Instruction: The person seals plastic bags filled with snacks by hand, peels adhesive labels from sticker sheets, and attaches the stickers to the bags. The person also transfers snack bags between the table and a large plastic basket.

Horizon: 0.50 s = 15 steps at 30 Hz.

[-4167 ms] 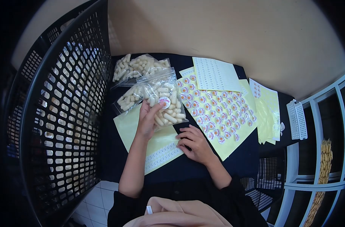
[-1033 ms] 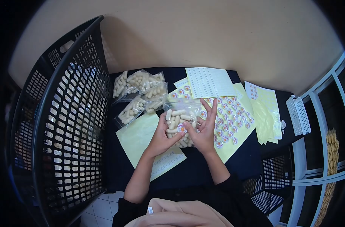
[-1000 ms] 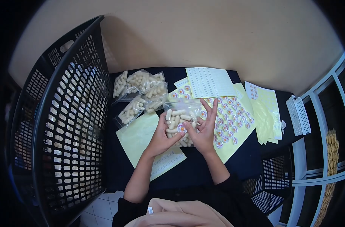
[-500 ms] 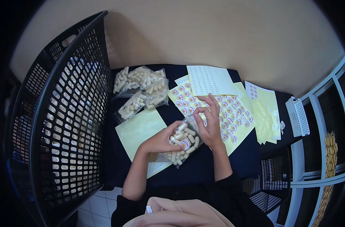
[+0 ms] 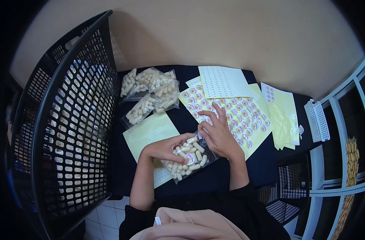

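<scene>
A clear plastic bag of pale finger-shaped snacks lies tilted before me at the table's front. My left hand grips its left side, the thumb lying over the front next to a round printed sticker. Thumb and index finger of my right hand are pinched together at the bag's upper right edge, the other fingers raised. What sits in that pinch is too small to make out. Just beyond it lies a yellow sheet of round stickers, partly under a white sheet of small printed labels.
Several filled snack bags are heaped at the back left. A yellow backing sheet lies under my left forearm. Tall black baskets stand at the left. More yellow sheets and a small white basket are on the right.
My right hand has come down and left, its pinched fingertips now at the bag's upper edge. The bag has tipped flatter and shifted slightly left with my left hand.
</scene>
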Available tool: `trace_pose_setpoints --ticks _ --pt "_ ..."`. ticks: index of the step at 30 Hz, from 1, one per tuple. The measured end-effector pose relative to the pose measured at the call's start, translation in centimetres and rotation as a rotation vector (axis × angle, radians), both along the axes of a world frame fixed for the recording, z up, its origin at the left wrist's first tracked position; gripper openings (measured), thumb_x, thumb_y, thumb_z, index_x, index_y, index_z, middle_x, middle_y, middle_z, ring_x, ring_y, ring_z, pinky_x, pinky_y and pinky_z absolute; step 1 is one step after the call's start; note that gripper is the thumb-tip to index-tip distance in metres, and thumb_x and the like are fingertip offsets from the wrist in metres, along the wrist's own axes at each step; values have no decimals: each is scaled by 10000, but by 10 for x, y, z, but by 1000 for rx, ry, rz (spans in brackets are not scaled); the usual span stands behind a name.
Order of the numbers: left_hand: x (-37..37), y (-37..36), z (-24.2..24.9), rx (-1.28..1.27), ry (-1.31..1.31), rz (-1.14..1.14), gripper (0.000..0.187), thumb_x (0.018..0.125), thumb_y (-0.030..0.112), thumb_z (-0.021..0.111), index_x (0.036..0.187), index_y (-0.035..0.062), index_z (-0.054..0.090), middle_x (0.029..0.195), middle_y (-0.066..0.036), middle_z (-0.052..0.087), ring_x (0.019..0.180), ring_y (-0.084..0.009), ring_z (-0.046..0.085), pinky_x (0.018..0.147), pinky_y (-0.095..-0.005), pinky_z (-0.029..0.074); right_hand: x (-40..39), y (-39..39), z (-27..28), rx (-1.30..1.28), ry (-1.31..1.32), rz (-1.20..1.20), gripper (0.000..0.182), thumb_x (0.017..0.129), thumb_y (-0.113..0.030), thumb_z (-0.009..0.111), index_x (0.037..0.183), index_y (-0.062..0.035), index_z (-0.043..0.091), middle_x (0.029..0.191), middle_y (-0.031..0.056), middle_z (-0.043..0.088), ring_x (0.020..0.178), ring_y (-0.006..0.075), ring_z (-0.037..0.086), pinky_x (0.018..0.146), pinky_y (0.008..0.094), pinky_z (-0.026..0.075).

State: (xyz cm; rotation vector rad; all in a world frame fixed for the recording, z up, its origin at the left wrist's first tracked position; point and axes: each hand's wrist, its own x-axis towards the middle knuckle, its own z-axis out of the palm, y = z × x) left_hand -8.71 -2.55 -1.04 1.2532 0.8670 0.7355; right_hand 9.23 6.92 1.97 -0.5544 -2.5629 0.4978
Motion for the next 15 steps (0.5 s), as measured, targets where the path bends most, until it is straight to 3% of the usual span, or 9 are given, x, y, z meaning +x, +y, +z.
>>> trace_pose_setpoints --ticks 15 --pt "-5 -1 1 16 -78 -11 838 644 -13 678 1312 46 176 1102 -93 476 1006 -137 470 867 -264 388 -2 -7 4 61 -9 -12 39 754 -117 539 781 -94 523 1165 96 389 1229 342 180 1008 538 57"
